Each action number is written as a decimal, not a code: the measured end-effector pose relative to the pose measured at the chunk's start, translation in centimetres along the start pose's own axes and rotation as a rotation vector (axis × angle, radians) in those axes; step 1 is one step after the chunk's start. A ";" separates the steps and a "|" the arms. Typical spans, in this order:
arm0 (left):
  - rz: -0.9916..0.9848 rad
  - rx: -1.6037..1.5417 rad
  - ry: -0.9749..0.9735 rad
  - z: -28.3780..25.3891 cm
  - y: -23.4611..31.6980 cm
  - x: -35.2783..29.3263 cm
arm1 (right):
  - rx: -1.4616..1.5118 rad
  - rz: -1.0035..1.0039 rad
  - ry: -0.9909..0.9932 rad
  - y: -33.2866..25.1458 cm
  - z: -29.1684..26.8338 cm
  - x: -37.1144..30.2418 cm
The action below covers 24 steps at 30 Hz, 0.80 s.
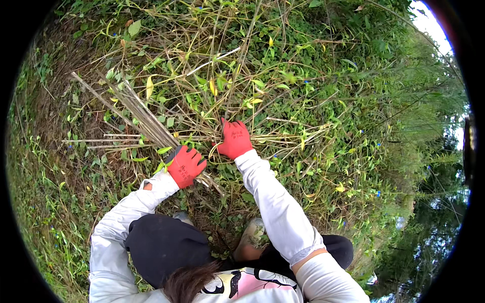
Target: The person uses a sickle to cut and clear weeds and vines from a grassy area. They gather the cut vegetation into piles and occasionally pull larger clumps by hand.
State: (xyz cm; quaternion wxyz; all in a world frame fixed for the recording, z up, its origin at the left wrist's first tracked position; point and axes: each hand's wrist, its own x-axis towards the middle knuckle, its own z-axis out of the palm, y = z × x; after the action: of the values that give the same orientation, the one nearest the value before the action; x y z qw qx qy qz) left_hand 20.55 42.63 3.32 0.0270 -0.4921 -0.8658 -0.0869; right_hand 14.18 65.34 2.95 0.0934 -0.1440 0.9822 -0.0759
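My left hand [187, 165], in a red glove with dark fingertips, is closed around a bundle of dry sticks [151, 123]. The bundle slants from the upper left, and its short ends [212, 183] poke out below the hand. To the right, my right hand [234, 139], also in a red glove, is closed low among thin green and brown stems [283, 144] that fan out across the ground. Its fingertips are partly hidden, but stems run into its grip. A few thinner stalks [113, 143] lie left of the left hand.
Tangled weeds [323, 65] with yellowing leaves and small blue flowers surround me. A pale stick [212, 61] lies ahead among upright stalks. Below my hands are my knees [169, 245] and a shoe [252, 235]. Trees [434, 242] stand at the far right.
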 end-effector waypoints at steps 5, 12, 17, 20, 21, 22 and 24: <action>0.023 0.037 -0.011 2.0 -2.5 -0.3 | 0.000 0.113 0.014 0.4 -1.8 -1.8; 0.152 0.075 0.165 2.2 -0.9 1.3 | 0.110 0.315 -0.031 -1.7 -4.1 -8.8; 0.294 0.049 0.311 -1.5 -0.8 1.5 | 0.107 0.335 0.007 -2.3 -6.5 -10.7; 0.393 0.071 0.432 -2.6 -0.7 1.4 | 0.128 0.287 0.000 -2.0 -5.6 -10.8; 0.412 0.083 0.451 -2.6 -0.7 1.6 | 0.065 0.261 -0.009 -2.0 -5.1 -10.8; 0.434 0.097 0.471 -2.6 -0.9 1.9 | 0.062 0.225 0.015 -1.8 -4.9 -11.0; 0.387 0.131 0.338 -6.0 0.4 5.7 | 0.030 0.201 0.077 -0.5 -3.3 -11.6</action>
State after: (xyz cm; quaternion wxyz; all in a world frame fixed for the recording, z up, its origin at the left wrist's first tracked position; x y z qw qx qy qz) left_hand 17.70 46.63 10.04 0.2191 -0.6241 -0.7426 -0.1048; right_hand 24.54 68.74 8.09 0.0650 -0.0404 0.9933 -0.0864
